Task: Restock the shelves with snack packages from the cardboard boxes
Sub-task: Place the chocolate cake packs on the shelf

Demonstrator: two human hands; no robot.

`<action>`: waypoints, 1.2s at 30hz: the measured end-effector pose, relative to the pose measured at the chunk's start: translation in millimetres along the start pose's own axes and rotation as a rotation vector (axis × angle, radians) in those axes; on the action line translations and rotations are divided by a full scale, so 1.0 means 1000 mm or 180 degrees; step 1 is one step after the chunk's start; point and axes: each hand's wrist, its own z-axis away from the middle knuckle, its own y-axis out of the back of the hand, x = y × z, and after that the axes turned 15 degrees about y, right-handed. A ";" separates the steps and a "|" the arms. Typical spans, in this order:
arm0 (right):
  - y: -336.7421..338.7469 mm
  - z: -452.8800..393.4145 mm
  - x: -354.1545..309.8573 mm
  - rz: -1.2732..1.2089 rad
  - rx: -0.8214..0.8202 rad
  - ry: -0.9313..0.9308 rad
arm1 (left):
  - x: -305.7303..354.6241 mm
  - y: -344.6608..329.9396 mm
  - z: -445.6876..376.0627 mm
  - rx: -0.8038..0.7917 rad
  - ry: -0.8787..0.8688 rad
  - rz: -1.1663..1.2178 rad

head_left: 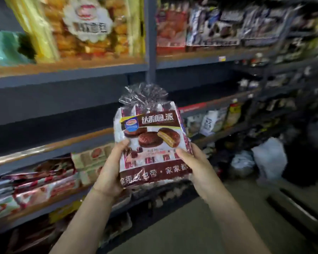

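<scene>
A brown-and-white bag of chocolate pies [151,142], tied at the top with crinkled clear plastic, stands upright in front of me. My left hand [111,165] grips its lower left edge, thumb on the front. My right hand [193,164] grips its lower right edge the same way. The bag is held before a dark shelf bay [62,110] with a wooden board. No cardboard box is in view.
Yellow bread bags [84,28] fill the upper shelf. Flat snack packs [37,182] lie on the lower left shelf. A grey upright post [151,39] divides the bays. More stocked shelves run off to the right, with white plastic bags [264,158] on the floor.
</scene>
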 end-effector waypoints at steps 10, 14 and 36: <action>0.226 -0.114 0.008 -0.0156 0.1695 0.0004 | -0.059 -0.177 -0.219 0.0032 0.0019 -0.1290; 0.303 -0.207 0.017 -0.0038 0.1839 -0.0150 | -0.058 -0.232 -0.311 -0.0019 -0.0091 -0.1255; 0.600 -0.699 0.011 0.2404 0.0303 0.0810 | 0.006 -0.484 -0.772 0.1029 -0.1128 -0.1469</action>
